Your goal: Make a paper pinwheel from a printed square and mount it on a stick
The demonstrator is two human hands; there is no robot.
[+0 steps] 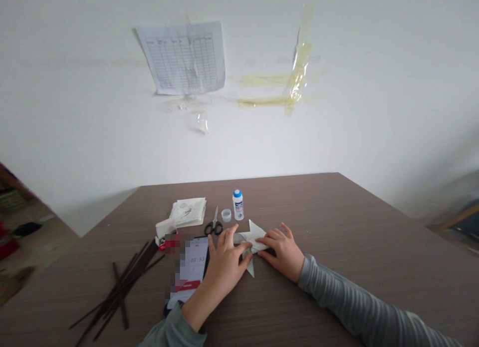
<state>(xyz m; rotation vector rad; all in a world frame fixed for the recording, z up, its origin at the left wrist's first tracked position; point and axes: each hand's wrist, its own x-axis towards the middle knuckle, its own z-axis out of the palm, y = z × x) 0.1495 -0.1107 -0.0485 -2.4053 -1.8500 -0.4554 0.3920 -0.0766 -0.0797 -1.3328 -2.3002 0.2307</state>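
A paper pinwheel (255,230) with pointed blades and fine printed lines lies on the table between my hands. My left hand (226,259) pinches its left side near the centre with thumb and forefinger, the other fingers raised. On the right, my right hand (286,251) grips a blade between thumb and fingers. Part of the pinwheel is hidden behind my fingers. Just beyond stand a white glue bottle (238,207) with a blue top and a small clear cap (226,215). Black-handled scissors (214,227) lie near my left fingertips.
A phone (192,267) showing a timer lies beside my left forearm. Several dark thin sticks (123,287) are piled at the left. Behind them are a small red and white box (166,232) and a stack of paper squares (188,212). A white wall stands behind the table (318,202).
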